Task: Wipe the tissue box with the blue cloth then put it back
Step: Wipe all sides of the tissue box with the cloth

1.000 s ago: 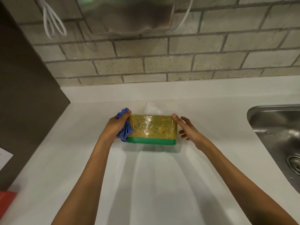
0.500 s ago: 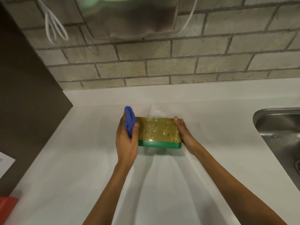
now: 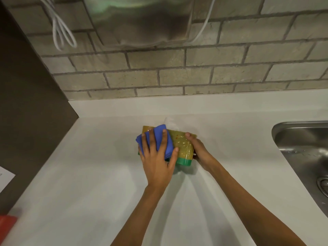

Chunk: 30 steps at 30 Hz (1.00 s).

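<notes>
The tissue box [image 3: 183,147] is yellow with a green band along its near bottom edge and shiny plastic wrap; it sits on the white counter [image 3: 88,174], and a white tissue [image 3: 171,122] pokes up behind it. My left hand [image 3: 157,157] lies flat with fingers spread on the blue cloth [image 3: 160,137], pressing it onto the box's top left half. My right hand [image 3: 198,151] grips the box's right end, thumb on the top edge.
A steel sink [image 3: 305,148] is sunk into the counter at the right. A brick wall [image 3: 177,77] rises behind, with white cables [image 3: 62,32] hanging at the upper left. A dark panel [image 3: 26,112] bounds the left side. Something red [image 3: 7,222] lies at the lower left corner.
My left hand has moved the blue cloth from the box's left end up onto its top. My right hand has closed more firmly on the right end.
</notes>
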Available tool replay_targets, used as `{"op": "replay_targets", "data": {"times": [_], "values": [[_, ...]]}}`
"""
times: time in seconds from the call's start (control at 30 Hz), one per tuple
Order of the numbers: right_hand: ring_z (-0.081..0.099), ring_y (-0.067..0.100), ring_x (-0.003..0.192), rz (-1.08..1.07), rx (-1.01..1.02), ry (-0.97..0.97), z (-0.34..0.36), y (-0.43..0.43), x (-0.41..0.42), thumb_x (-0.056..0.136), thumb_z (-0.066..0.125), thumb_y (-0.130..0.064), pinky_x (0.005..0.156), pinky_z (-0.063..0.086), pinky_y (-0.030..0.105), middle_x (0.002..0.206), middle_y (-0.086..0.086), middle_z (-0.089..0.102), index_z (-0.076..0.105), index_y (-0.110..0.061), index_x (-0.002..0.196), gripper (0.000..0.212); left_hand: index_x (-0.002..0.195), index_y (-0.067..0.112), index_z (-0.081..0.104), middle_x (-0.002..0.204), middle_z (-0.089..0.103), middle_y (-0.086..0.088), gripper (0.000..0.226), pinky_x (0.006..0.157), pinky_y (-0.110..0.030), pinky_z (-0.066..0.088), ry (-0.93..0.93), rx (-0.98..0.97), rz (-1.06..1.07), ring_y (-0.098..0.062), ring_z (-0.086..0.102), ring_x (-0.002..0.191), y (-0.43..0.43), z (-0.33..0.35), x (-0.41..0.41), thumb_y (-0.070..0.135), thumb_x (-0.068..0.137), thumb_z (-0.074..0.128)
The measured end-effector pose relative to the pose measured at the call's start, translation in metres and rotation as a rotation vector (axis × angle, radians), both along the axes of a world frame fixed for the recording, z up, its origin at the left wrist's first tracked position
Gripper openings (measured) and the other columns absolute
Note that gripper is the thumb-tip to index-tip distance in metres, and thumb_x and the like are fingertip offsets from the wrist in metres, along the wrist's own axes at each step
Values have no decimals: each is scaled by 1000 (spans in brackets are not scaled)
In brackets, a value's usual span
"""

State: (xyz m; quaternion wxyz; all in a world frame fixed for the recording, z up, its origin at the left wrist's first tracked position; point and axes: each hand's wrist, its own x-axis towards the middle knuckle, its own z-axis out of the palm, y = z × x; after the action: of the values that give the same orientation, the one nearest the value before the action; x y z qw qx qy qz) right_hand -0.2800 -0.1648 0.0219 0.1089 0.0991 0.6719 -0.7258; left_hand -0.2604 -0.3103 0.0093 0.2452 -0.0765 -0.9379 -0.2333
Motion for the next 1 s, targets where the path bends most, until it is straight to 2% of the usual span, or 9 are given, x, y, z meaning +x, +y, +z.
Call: {"op": "replay_targets", "data": {"times": [0.1, 0.23, 0.3, 0.4, 0.53, 0.67, 0.77, 0.9, 1.0], "values": [[63, 9, 78, -51, -9, 8, -2, 2, -1, 89, 52, -42, 62, 49, 18, 89, -1, 65, 58, -23, 90, 20, 139, 23, 39, 147, 43, -17, 54, 112, -53, 29, 104, -27, -120, -35, 25, 140, -13, -17, 10, 51, 95, 26], [58, 4, 81, -79, -27, 44, 2, -1, 3, 70, 60, -47, 65, 46, 18, 90, -7, 59, 49, -21, 94, 37, 140, 21, 37, 148, 40, -21, 52, 112, -56, 31, 66, 149, 12, -42, 29, 138, -35, -18, -1, 37, 90, 40], [57, 4, 78, -89, -28, 46, 1, -5, 3, 83, 62, -39, 66, 46, 18, 87, -7, 58, 48, -25, 84, 21, 141, 18, 39, 148, 40, -22, 55, 112, -56, 30, 35, 199, 82, -45, 32, 136, -28, -9, -11, 33, 88, 42], [58, 6, 75, -116, -44, 48, 5, -4, 2, 91, 53, -31, 66, 47, 19, 82, -6, 59, 50, -24, 79, 15, 141, 20, 34, 148, 41, -20, 56, 112, -51, 25, 89, 62, -36, -36, 24, 140, -8, -3, -8, 36, 88, 42], [59, 8, 79, -104, -28, 54, 5, 3, 2, 90, 52, -35, 63, 46, 21, 87, -5, 61, 54, -19, 96, 18, 143, 22, 32, 151, 36, -12, 53, 116, -46, 26, 99, -21, -164, -31, 23, 142, -21, -27, 8, 45, 95, 31], [58, 6, 77, -97, -26, 44, 4, 3, 2, 91, 52, -33, 62, 46, 19, 86, -6, 59, 52, -23, 87, 11, 145, 20, 32, 153, 33, -15, 55, 117, -49, 26, 15, 155, 1, -40, 26, 141, -34, -18, -10, 42, 94, 32], [61, 9, 79, -92, -40, 16, 6, 1, 3, 90, 53, -38, 61, 48, 21, 96, 2, 64, 57, -17, 100, 24, 144, 20, 34, 150, 38, -18, 57, 114, -51, 27, 20, 110, 9, -40, 29, 140, -18, -4, -18, 36, 90, 37], [65, 12, 86, -107, -36, 3, 5, 9, 2, 81, 59, -50, 61, 50, 21, 113, 8, 65, 50, -9, 126, 62, 150, 39, 9, 154, 29, -6, 56, 120, -38, 15, 135, -32, -245, -16, 4, 149, -19, -25, -3, 47, 96, 25], [63, 10, 80, -69, -28, 15, 8, 11, 3, 80, 61, -48, 58, 49, 17, 95, 0, 65, 57, -14, 110, 46, 149, 39, 16, 154, 28, -5, 54, 121, -31, 11, 141, 6, -215, -16, 7, 150, -34, -34, -3, 46, 97, 27]]}}
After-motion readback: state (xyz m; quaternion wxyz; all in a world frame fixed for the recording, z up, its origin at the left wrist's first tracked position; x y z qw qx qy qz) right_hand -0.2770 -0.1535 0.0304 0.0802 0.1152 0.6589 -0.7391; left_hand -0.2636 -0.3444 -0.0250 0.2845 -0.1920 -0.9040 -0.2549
